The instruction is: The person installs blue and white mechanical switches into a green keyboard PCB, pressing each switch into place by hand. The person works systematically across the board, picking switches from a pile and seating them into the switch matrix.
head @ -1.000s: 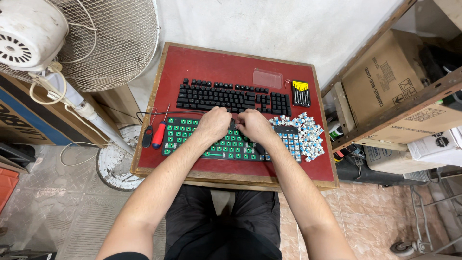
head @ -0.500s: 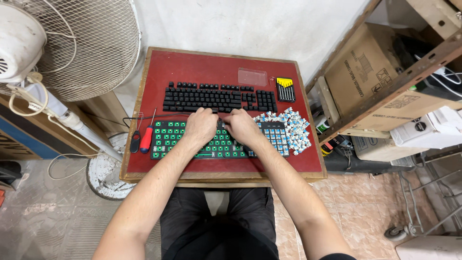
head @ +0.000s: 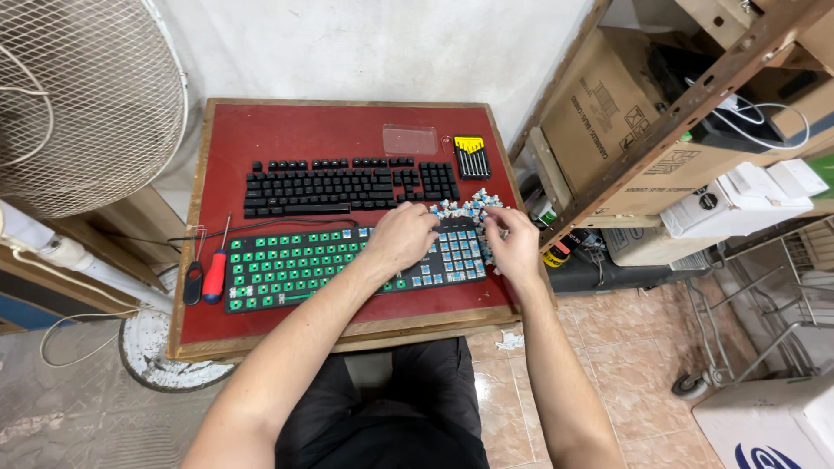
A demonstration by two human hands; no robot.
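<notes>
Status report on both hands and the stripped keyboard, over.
Left hand resting on the keyboard without keycaps, grip unclear. Right hand at the pile of loose switches, fingers curled among them. Black keyboard behind, red-handled screwdriver at left, nothing blocking.

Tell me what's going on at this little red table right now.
A person sits at the red table working on a keyboard without keycaps. The left hand rests on its right half, and the right hand reaches into a pile of loose switches. A complete black keyboard and a red-handled screwdriver lie nearby.
</notes>
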